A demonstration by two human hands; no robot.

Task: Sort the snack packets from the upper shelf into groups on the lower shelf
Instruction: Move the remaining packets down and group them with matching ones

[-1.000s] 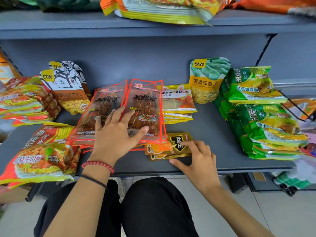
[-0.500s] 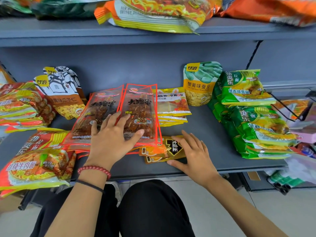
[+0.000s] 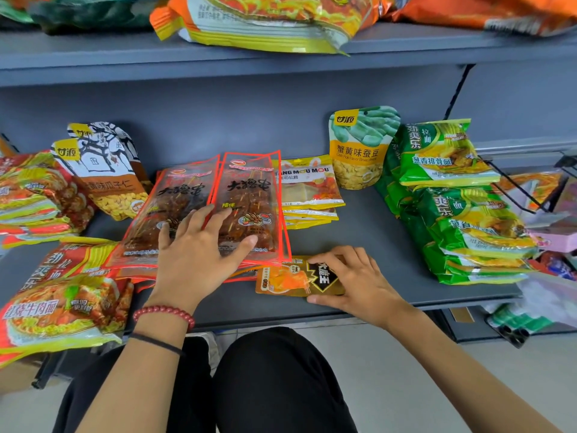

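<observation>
On the lower shelf (image 3: 359, 232) my left hand (image 3: 199, 257) lies flat, fingers spread, on a pile of red skewer packets (image 3: 246, 195). Just right of it my right hand (image 3: 359, 282) holds the right end of a small gold packet (image 3: 281, 281), fingers curled over its far edge and thumb at its near edge. The gold packet lies near the shelf's front edge, partly tucked under the red pile. On the upper shelf (image 3: 93, 60) lie an orange-and-yellow packet (image 3: 265, 23) and other bags, cut off by the frame.
Green noodle packs (image 3: 462, 214) are stacked at the right. A broad-bean pouch (image 3: 359, 148) and yellow gummy packets (image 3: 309, 185) stand at the back. Seed pouches (image 3: 103, 173) and red noodle packs (image 3: 62, 304) fill the left. My knees are below the shelf.
My right hand has slid further onto the gold packet and its fingers have curled round the packet's end. My left hand stays flat on the red packets.
</observation>
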